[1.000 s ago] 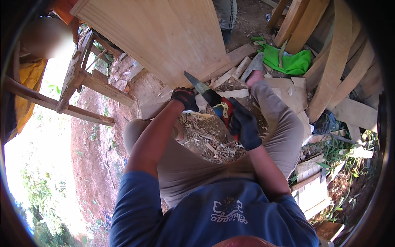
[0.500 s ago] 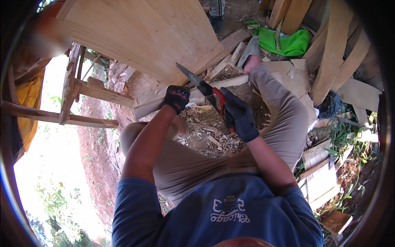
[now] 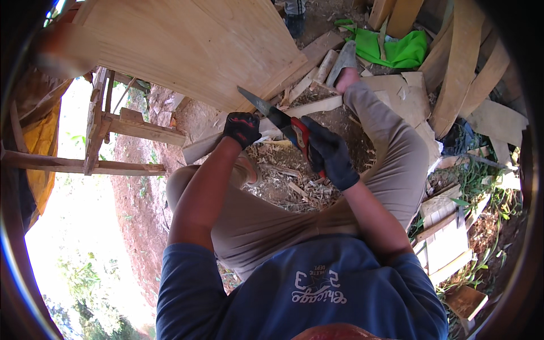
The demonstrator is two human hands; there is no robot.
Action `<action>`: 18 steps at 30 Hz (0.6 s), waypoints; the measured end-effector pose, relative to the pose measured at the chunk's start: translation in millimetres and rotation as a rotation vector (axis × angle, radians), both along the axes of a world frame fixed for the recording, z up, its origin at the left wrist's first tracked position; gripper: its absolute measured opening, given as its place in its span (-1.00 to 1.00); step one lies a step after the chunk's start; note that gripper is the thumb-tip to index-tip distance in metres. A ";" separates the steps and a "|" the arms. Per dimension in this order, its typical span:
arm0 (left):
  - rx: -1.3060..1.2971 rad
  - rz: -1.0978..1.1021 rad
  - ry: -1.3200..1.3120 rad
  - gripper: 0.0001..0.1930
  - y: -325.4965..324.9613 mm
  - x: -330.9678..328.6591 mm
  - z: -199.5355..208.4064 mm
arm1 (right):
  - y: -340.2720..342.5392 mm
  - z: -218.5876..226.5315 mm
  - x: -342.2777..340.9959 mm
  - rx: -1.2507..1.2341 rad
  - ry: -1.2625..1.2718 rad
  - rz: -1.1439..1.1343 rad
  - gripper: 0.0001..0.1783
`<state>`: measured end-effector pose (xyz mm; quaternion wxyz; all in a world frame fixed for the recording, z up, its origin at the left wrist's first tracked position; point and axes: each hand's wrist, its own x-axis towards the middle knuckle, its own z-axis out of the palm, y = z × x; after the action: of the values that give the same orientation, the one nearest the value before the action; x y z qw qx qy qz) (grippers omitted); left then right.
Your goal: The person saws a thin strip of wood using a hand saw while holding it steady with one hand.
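My right hand (image 3: 330,152), in a dark glove, is closed round the red and black handle of a handsaw (image 3: 275,119). Its dark, tapering blade points up and left, the tip overlapping the near edge of a large wooden panel (image 3: 198,48) in this view. Just left of the blade is my left hand (image 3: 242,129), in a black glove with red marks. Its fingers are curled in; what they hold, if anything, is hidden. A long wooden strip (image 3: 317,107) runs across behind both hands, and whether the left hand touches it I cannot tell.
Wood shavings (image 3: 283,173) litter the ground between my legs. A rough wooden frame (image 3: 141,129) stands at left. A bright green cloth (image 3: 396,51) lies at far right, near leaning planks (image 3: 462,62). Wood offcuts (image 3: 445,238) are piled at right. Another person's leg (image 3: 294,17) shows at the top.
The whole view has shifted slightly. My hands and the saw keep nearly the same places relative to each other, the left still curled and the right still on the handle.
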<state>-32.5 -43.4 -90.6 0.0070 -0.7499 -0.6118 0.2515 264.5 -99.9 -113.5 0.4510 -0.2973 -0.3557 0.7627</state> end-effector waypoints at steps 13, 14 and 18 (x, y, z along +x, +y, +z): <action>-0.284 0.093 -0.061 -0.21 26.3 5.5 19.2 | 1.9 31.9 1.7 -0.028 -0.242 -0.003 -0.48; -0.317 0.111 -0.075 -0.22 28.5 4.0 17.7 | -1.0 30.9 2.3 -0.036 -0.237 -0.005 -0.51; -0.391 0.155 -0.133 -0.25 34.1 -0.9 20.2 | -9.6 30.3 1.7 -0.046 -0.185 0.000 -0.55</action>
<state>-33.4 -9.3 -70.5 -0.1982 -0.7025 -0.6065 0.3152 266.2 -109.6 -83.2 0.4095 -0.3767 -0.3781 0.7399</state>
